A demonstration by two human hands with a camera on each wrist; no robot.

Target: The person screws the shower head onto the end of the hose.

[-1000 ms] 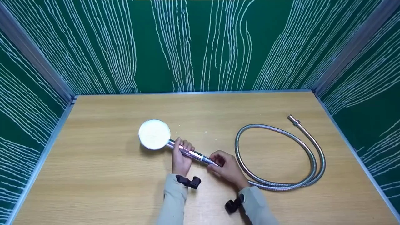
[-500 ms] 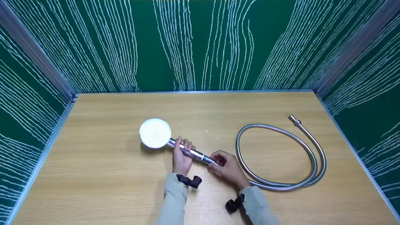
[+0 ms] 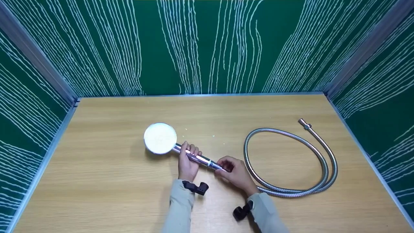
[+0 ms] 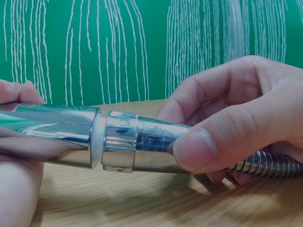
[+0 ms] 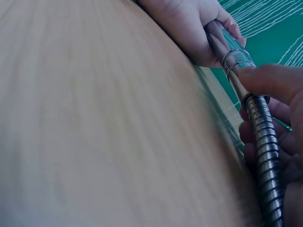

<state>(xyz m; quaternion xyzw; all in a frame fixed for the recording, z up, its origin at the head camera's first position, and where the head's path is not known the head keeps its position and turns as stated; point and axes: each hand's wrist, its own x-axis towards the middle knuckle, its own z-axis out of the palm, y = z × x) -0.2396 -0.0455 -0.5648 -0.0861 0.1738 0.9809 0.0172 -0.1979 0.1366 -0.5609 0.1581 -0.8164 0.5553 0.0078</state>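
Note:
A chrome hand shower (image 3: 160, 138) with a round white face lies slanted in the head view, face up. My left hand (image 3: 188, 165) grips its handle, thumb along the top. At the handle's lower end, my right hand (image 3: 237, 173) pinches the tapered chrome connector (image 4: 158, 142) of the shower hose between thumb and fingers. A narrow white ring (image 4: 98, 142) shows between handle and connector in the left wrist view. From under the right hand the ribbed metal hose (image 5: 265, 151) runs on, and it loops across the table's right side.
The hose's other end (image 3: 304, 123), with a nut, lies at the back right of the wooden table (image 3: 106, 194). Tiny white specks (image 3: 213, 136) dot the wood behind the hands. Green walls (image 3: 207, 48) with white wavy lines enclose the back and sides.

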